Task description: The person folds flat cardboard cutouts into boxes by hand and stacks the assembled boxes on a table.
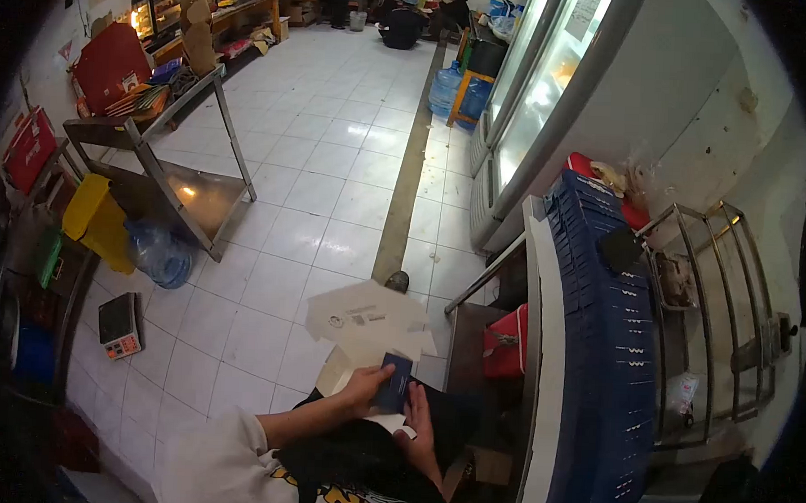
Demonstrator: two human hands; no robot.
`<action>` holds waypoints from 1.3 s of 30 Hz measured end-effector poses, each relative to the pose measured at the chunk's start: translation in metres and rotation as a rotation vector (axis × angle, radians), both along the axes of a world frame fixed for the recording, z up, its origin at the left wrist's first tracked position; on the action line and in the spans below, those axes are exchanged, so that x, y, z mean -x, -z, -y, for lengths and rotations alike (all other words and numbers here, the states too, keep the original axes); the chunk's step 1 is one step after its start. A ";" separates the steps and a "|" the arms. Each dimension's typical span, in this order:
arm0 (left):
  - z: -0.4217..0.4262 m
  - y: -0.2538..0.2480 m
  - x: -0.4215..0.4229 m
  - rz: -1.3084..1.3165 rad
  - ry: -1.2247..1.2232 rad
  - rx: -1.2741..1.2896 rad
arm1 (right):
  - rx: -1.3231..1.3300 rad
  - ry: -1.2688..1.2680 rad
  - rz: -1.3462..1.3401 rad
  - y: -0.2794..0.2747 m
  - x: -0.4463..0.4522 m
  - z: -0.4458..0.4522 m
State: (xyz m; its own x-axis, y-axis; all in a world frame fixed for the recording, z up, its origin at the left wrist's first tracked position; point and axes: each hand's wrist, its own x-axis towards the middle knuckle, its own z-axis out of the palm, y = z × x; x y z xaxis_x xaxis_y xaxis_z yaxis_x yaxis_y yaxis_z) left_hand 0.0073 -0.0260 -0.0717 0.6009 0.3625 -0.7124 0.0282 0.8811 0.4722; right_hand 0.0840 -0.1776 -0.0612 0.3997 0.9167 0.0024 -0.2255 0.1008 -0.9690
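My left hand [366, 389] is closed on a small dark blue flat piece [394, 382], like a folded carton, with its thumb on the front. Along the lower right edge of that piece, my right hand [420, 429] presses its fingers, and a bit of something white shows near the thumb. Both hands are over my lap. Just beyond them is an open white cardboard box [364, 317], its flaps spread and print on one of them. A long row of dark blue folded cartons [601, 350] stands on the table to my right.
A metal rack [720, 310] stands beyond the blue row. A red box [507, 343] sits under the table. On the tiled floor at left are a scale [119, 325], a water bottle [158, 254] and a steel table [177, 174]. Glass-door fridges [540, 96] line the right; people sit far back.
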 end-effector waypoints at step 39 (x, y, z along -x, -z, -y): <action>0.009 -0.034 -0.027 0.124 0.034 -0.279 | 0.156 0.348 0.602 -0.044 -0.012 -0.004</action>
